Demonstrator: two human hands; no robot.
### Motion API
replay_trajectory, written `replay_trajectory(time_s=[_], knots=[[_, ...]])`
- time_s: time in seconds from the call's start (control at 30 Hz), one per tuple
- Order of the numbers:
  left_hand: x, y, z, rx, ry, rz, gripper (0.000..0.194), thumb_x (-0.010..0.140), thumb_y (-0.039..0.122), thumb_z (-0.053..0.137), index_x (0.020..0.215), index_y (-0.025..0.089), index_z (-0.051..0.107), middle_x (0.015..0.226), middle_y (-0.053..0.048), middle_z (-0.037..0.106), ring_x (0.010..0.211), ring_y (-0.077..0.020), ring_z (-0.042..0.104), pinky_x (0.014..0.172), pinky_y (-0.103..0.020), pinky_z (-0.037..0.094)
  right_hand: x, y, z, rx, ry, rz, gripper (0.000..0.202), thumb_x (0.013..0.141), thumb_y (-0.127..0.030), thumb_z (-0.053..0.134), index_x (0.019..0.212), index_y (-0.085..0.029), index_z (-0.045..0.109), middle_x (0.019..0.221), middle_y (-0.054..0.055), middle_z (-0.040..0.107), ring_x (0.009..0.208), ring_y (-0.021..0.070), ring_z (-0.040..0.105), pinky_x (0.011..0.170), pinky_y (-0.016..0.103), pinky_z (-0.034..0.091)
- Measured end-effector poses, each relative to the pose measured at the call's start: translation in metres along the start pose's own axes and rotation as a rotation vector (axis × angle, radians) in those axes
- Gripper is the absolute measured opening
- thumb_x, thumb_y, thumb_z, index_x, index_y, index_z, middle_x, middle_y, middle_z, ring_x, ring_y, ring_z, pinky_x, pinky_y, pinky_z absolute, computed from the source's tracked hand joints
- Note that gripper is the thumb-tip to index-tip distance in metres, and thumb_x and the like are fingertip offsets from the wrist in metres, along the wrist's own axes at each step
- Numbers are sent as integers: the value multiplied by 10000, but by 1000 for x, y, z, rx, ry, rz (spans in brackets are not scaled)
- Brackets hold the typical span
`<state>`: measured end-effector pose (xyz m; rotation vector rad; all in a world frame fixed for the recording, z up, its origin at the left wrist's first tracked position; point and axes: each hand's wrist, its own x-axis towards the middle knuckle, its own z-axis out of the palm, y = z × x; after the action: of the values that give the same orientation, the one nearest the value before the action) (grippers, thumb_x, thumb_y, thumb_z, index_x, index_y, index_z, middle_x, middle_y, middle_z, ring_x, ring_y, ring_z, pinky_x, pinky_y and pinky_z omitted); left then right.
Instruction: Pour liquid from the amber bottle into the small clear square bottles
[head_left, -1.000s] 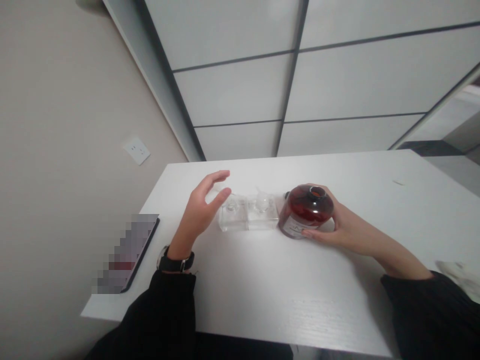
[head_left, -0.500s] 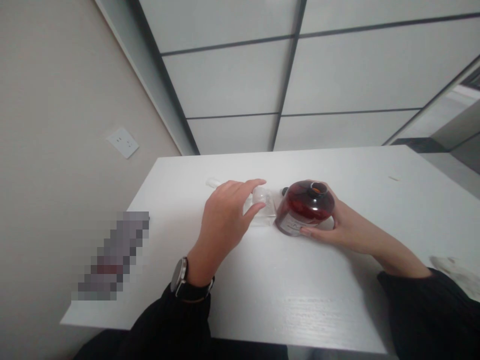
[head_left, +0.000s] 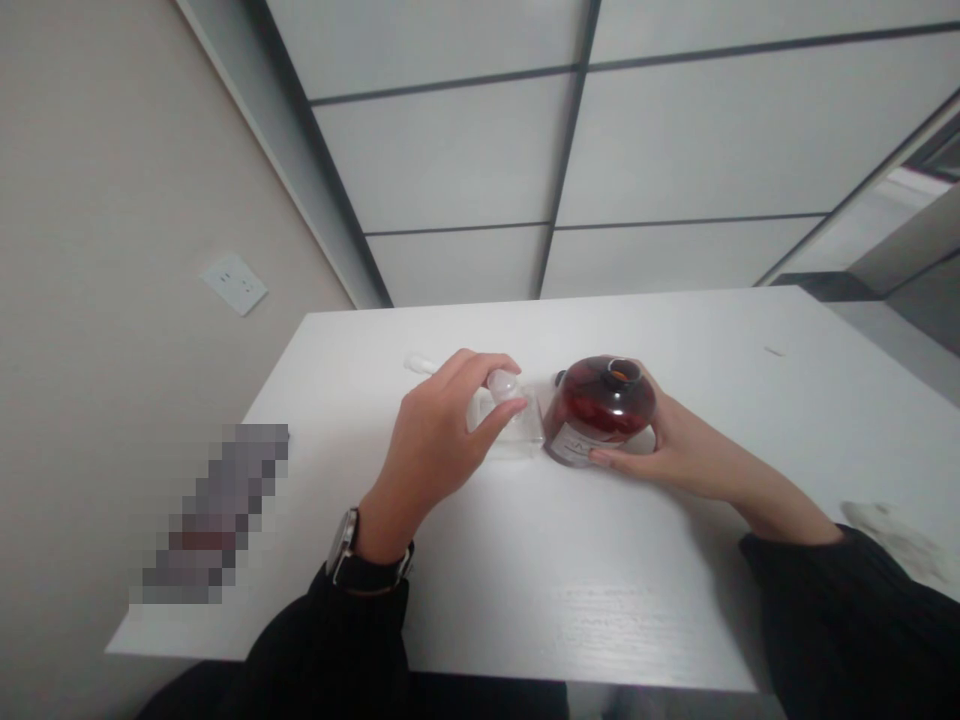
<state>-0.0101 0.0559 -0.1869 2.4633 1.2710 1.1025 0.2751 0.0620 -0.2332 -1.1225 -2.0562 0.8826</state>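
Observation:
My left hand [head_left: 442, 430] pinches a round translucent cap [head_left: 502, 384] between thumb and fingers. The cap is at the top of a clear, square-sided bottle [head_left: 531, 432]; I cannot tell whether it is still seated or lifted off. My right hand [head_left: 675, 440] wraps around a dark amber bottle [head_left: 592, 405] with a white label, its thumb along the near side. That bottle's mouth is uncovered, and it stands on the table right beside the clear one. Behind it, a small black piece [head_left: 560, 378] shows in part.
On the white table [head_left: 510, 590], a clear slender item [head_left: 418, 363] lies behind my left hand. A blurred-out object [head_left: 214, 520] is at the left edge. A pale crumpled cloth [head_left: 889, 530] and a small thin stick [head_left: 775, 351] lie to the right.
The fingers of my left hand have closed in on the translucent cap. My right hand keeps its hold on the amber bottle. The whole view has shifted slightly.

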Motion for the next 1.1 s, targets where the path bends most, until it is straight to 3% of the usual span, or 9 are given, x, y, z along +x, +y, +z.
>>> replay_trajectory(time_s=[0.17, 0.37, 0.5, 0.7, 0.9, 1.1], knots=[[1, 1, -3, -103, 103, 25, 279, 1062, 278, 672, 1333, 213, 668, 1276, -63, 782, 1161, -198, 723, 1016, -349, 598, -1, 1, 1, 13, 4, 8, 875, 819, -609, 853, 1520, -260, 463, 1470, 177, 626, 1321, 393, 661, 1147, 636, 533], [-1, 1, -2, -153, 174, -39, 345, 1074, 323, 622, 1411, 253, 625, 1358, -69, 759, 1172, -205, 733, 1059, -368, 609, -1, 0, 0, 2, 1, -18, 852, 830, -591, 852, 1520, -272, 466, 1478, 170, 626, 1335, 396, 652, 1153, 647, 527], [-2, 0, -1, -182, 208, -66, 491, 1046, 374, 671, 1506, 280, 527, 1434, -77, 724, 1174, -215, 742, 1128, -393, 587, 0, -2, -1, -2, -7, 2, 855, 825, -593, 850, 1520, -272, 469, 1490, 174, 617, 1352, 410, 641, 1166, 666, 509], [-2, 0, -2, -163, 202, -45, 431, 1026, 292, 674, 1435, 289, 539, 1567, -72, 640, 1236, -227, 729, 1233, -441, 510, 2, -6, -1, 15, -7, 7, 820, 831, -580, 854, 1490, -261, 485, 1496, 179, 606, 1376, 406, 629, 1192, 661, 494], [-2, 0, -2, -138, 196, -26, 497, 1041, 351, 670, 1498, 300, 481, 1615, -85, 598, 1253, -237, 726, 1212, -442, 533, 1, -6, -2, 2, -4, -6, 807, 838, -569, 851, 1494, -268, 491, 1493, 172, 612, 1376, 407, 630, 1194, 673, 490], [-3, 0, -3, -135, 193, -19, 434, 1049, 364, 664, 1454, 299, 521, 1605, -82, 608, 1299, -252, 712, 1226, -460, 522, 1, -4, -2, -4, -4, -4, 840, 829, -589, 852, 1514, -267, 488, 1493, 174, 617, 1362, 410, 636, 1175, 668, 509]])
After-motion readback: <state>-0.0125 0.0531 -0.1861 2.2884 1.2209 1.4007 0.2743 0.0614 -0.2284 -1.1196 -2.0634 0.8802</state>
